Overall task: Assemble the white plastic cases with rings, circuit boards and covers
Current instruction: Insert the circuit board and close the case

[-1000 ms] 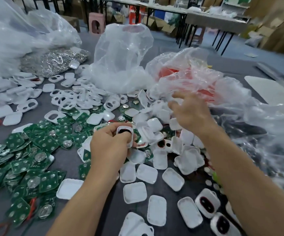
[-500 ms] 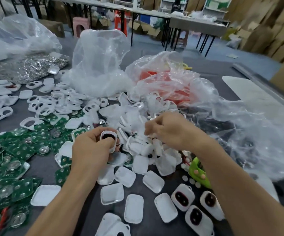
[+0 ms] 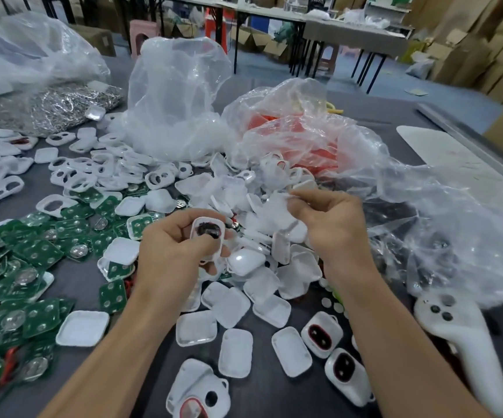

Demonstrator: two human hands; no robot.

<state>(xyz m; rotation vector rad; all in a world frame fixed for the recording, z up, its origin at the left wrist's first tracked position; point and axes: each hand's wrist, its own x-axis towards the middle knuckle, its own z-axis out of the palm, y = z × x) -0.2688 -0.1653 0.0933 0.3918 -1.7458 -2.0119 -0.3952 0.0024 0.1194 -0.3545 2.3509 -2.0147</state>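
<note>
The grey table [image 3: 274, 396] carries clear bags [image 3: 177, 101], green boards [image 3: 39, 254] and white covers [image 3: 232, 303]. The left hand [image 3: 171, 260] grips a case [image 3: 209, 230] above the pile, hollow face toward the camera, long axis running away from the person. The right hand [image 3: 337, 227] pinches a small blurred pale piece [image 3: 283, 198] beside it.

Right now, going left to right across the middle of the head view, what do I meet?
Green circuit boards, left hand gripping a white case, right hand, clear plastic bag.
</note>
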